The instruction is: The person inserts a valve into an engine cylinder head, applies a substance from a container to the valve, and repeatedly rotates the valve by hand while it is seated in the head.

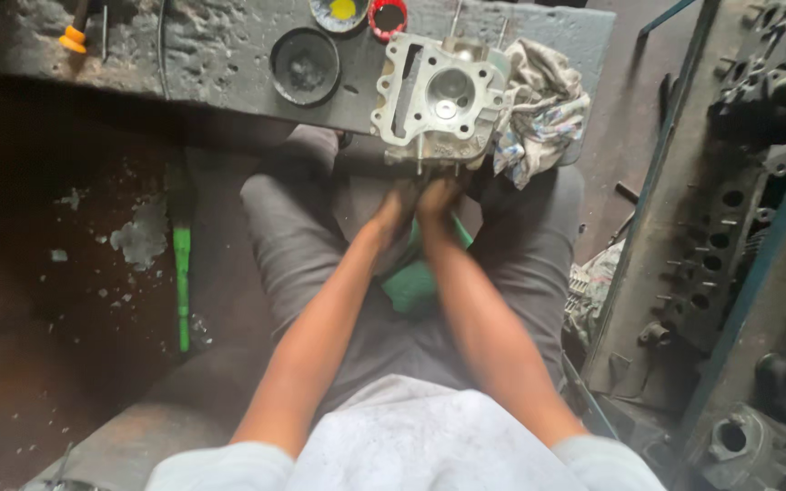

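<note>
So the engine head (438,100) sits on the bench (211,55) edge, bore facing up, rag (543,114) touching its right side, black lid (305,65) left. Left hand (395,207) and right hand (438,195) meet just below it; can't tell their grip.

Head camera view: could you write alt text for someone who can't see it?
Seen from above, a seated person's left hand and right hand meet at the lower edge of a metal cylinder head on a dark workbench. A crumpled rag lies beside it, a black round lid nearby.

Engine workshop: cylinder head (438,100), greasy workbench (220,55)
</note>
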